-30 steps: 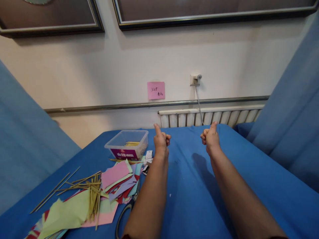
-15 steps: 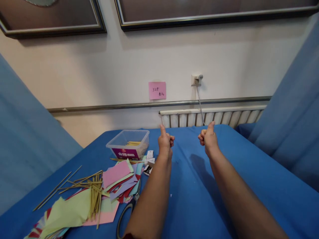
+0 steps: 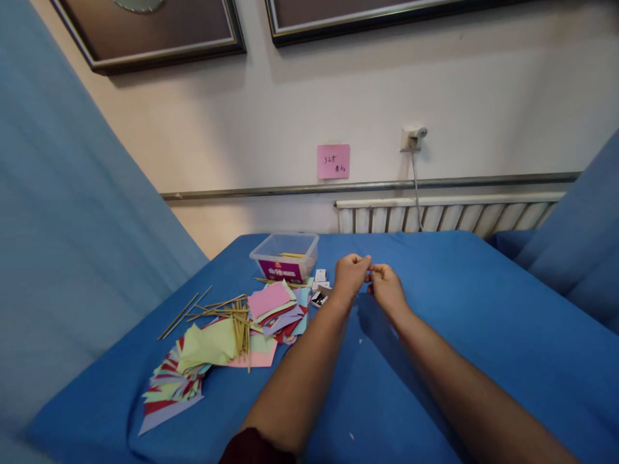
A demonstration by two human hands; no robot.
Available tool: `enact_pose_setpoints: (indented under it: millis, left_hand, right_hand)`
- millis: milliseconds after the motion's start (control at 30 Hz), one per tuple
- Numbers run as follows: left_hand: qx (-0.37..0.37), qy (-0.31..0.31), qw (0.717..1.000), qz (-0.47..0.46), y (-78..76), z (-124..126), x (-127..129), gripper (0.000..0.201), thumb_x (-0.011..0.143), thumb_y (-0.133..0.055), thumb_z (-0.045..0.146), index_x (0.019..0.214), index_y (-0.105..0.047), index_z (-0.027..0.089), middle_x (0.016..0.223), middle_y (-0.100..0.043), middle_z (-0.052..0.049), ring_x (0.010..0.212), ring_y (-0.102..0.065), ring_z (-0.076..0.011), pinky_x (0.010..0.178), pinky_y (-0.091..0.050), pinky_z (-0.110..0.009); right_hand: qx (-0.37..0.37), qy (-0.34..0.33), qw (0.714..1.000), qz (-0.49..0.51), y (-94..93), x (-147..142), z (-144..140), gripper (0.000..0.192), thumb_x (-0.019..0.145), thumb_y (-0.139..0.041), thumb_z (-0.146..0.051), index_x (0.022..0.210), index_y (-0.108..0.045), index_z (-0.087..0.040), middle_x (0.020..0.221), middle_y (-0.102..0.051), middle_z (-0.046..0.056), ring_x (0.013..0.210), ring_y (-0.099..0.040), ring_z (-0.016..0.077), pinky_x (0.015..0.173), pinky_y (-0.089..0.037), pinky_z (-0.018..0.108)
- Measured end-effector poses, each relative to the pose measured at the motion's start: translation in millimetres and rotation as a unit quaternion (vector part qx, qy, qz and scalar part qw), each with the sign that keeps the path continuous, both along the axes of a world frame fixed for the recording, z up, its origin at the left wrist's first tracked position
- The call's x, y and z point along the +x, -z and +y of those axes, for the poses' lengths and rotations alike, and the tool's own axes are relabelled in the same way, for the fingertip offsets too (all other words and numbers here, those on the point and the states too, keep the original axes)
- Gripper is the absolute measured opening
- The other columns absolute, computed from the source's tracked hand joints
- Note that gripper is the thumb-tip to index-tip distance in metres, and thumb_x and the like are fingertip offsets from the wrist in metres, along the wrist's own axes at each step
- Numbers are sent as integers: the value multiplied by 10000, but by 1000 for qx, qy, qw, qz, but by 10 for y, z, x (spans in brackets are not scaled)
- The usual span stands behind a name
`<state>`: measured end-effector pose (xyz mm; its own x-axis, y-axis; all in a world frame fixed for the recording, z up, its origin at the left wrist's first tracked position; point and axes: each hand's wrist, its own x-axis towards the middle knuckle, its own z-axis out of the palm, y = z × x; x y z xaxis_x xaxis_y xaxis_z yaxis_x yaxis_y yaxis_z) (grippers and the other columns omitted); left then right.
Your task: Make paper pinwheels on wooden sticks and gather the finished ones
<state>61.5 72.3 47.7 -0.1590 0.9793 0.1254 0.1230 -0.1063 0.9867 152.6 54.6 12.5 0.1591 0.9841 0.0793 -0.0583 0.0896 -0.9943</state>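
Both arms reach forward over a table covered in blue cloth (image 3: pixel 459 322). My left hand (image 3: pixel 351 274) and my right hand (image 3: pixel 385 287) are curled into loose fists that touch each other at the knuckles above the cloth. Nothing shows in either hand. Just left of my left hand lie a few small white cards (image 3: pixel 320 287) and a heap of coloured paper squares (image 3: pixel 275 309). Thin wooden sticks (image 3: pixel 232 312) lie on and beside the paper.
A clear plastic box (image 3: pixel 285 256) with sticks inside stands at the back left. More coloured paper (image 3: pixel 178 380) spreads toward the table's left front edge. Blue drapes hang at both sides. A pink note (image 3: pixel 333 161), a socket with cable and a radiator are on the wall.
Both thumbs were up with the hands apart; now the thumbs are folded and the fists have come together and lowered. The view has swung left and down.
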Motion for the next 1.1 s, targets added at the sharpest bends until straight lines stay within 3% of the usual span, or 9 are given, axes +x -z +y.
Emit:
enact_pose_setpoints:
  millis: [100,200,333,433,567,733,1100]
  left_hand:
    - [42,-1,992,116,-70,-158,-395,201,699,-664,340,599,-591,182,537,-581,-1,516,-527,-136,534,-360,-256]
    - [76,-42,980,178,-82,-337,-847,144,694,-669,301,633,-618,182,610,-630,-18,585,-563,-152,591,-397,-267]
    - [127,-164,961,184,116,-538,-1375,130,729,-639,308,742,-654,180,707,-670,-32,651,-599,-165,644,-430,-272]
    - [131,-234,949,165,335,-603,-1610,140,751,-617,317,746,-643,180,724,-665,-34,671,-598,-164,657,-439,-269]
    - [107,-231,956,143,471,-602,-1674,128,736,-630,308,717,-635,181,704,-657,-25,655,-591,-160,633,-434,-259]
    - [99,-212,967,104,424,-606,-1599,120,714,-653,297,696,-638,179,653,-637,-6,603,-564,-142,590,-418,-246]
    - [43,-218,975,-22,431,-567,-1662,158,646,-693,314,665,-634,169,597,-600,9,557,-529,-122,534,-404,-228]
  right_hand:
    - [-50,-48,997,-28,147,-185,-314,153,762,-523,-242,879,-591,-169,686,-638,-4,439,-515,91,439,-383,210]
    - [-77,-107,988,-76,258,-394,-575,136,773,-532,-196,845,-637,-150,723,-675,27,487,-560,94,449,-390,194]
    - [-89,-184,951,-230,324,-749,-726,209,838,-494,-183,918,-685,-157,809,-726,38,551,-620,100,468,-402,184]
    - [-78,-198,925,-315,318,-998,-706,161,810,-548,-183,783,-707,-176,723,-717,29,616,-642,135,525,-408,210]
    - [-76,-186,899,-389,257,-1217,-633,161,732,-673,-308,627,-675,-186,706,-713,74,715,-662,218,580,-397,266]
    - [-85,-179,852,-484,207,-1305,-620,320,725,-669,-493,864,-713,-208,876,-741,100,821,-681,260,579,-384,283]
    - [-63,-158,862,-478,295,-1318,-623,294,743,-672,-405,972,-675,-220,917,-739,58,821,-676,220,584,-367,266]
